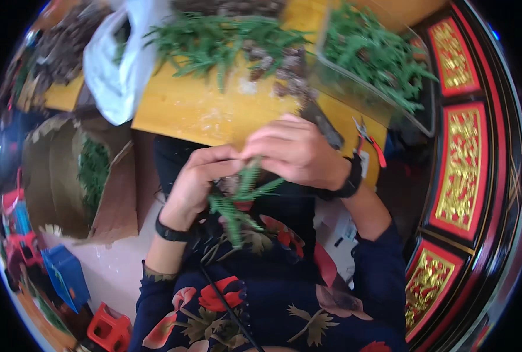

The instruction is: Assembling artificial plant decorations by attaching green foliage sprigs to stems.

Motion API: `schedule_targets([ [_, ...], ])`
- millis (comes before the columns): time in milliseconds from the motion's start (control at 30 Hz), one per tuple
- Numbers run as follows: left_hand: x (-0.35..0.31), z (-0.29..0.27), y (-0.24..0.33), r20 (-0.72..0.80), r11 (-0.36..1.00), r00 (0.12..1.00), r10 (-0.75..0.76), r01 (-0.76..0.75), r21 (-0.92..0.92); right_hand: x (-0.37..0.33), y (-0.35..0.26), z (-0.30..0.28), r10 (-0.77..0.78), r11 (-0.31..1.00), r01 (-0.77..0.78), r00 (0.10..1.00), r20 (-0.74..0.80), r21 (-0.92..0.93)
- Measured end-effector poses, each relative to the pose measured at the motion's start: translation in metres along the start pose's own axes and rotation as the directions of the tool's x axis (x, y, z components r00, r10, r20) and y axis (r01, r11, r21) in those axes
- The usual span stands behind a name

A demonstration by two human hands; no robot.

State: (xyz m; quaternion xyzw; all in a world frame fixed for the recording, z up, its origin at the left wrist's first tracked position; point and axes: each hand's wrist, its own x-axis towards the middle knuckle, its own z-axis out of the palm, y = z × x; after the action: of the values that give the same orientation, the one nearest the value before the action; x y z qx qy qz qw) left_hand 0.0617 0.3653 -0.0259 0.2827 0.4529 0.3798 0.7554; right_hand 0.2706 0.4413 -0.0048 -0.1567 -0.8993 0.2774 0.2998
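Note:
Over my lap, just off the table's near edge, I hold a green artificial pine sprig (237,214) with a brown pine cone (228,185) against it. My left hand (200,171) is closed, thumb and fingers pinching the sprig's upper end. My right hand (290,148) meets it there, its fingers bent and pressed together at the same end. The fingers hide the exact grip and any stem or wire between them. Beyond my hands, more green sprigs (205,44) and small pine cones (290,67) lie on the yellow table (182,105).
Red-handled pliers (373,146) lie at the table's right side, near a clear plastic bin (369,88) of greenery. A white plastic bag (111,94) hangs at the left, above an open cardboard box (56,176). Red-and-gold carved panels (460,170) line the right.

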Motion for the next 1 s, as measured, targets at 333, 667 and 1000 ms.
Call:
schedule_targets([
  [333,0.038,0.052,-0.039,-0.015,0.999,1.0,-0.017,0.016,-0.045,-0.081,0.038,-0.018,-0.152,0.973,0.118,0.974,-0.17,-0.197],
  [667,0.054,0.11,-0.049,-0.019,0.838,0.977,0.211,-0.171,0.518,-0.124,0.026,-0.03,0.394,0.919,-0.388,0.905,-0.16,0.071],
  [1000,0.055,0.11,-0.059,0.094,0.939,0.991,0.093,-0.119,0.323,-0.157,0.024,-0.025,0.189,0.981,-0.141,0.863,-0.468,0.135],
])
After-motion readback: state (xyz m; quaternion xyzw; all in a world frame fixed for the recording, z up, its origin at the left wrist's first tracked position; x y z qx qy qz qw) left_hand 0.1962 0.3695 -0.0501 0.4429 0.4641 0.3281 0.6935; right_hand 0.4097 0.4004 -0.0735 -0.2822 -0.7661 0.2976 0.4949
